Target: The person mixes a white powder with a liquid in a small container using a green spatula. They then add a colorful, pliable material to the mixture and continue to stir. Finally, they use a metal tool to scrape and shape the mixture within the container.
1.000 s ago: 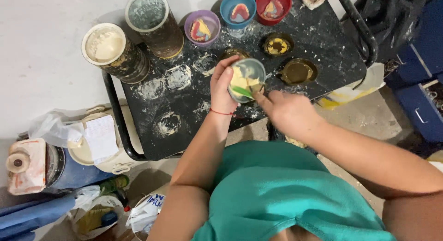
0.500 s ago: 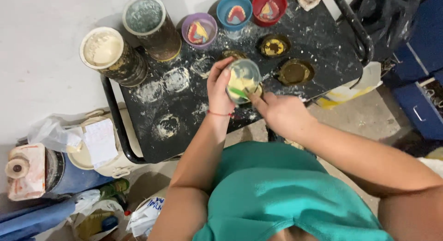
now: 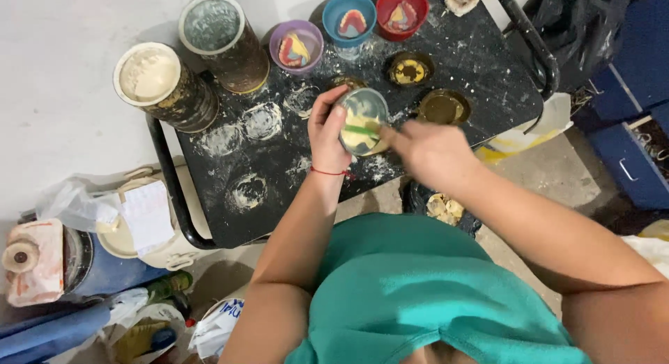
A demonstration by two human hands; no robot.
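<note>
At the far left, on the floor beside the black table [image 3: 230,218], sit a white bucket lid with a paper sheet [image 3: 146,214] and crumpled plastic, crowding that side. On the table's left rear corner stands a tall can of pale paste [image 3: 150,77], right at the edge, and just beside it a second tall can with a grey top [image 3: 212,24]; the dusty surface in front of them, marked with white rings, lies open down to the near edge. Further right a purple cup [image 3: 296,47], a blue cup [image 3: 348,17] and a red cup [image 3: 402,7] line the back edge. The left hand [image 3: 327,130] is wrapped around a small round bowl [image 3: 362,120] of yellowish mix, held above the middle of the table, fingers clasping its left rim. The right hand [image 3: 428,151] is closed on a thin green stick [image 3: 362,130] that reaches into the bowl. Behind the bowl, two shallow brass-coloured lids [image 3: 442,107] lie near the right edge, where the table's black tube frame [image 3: 540,47] curves round. Beyond it, blue drawers [image 3: 634,148] stand well apart across bare floor.
</note>
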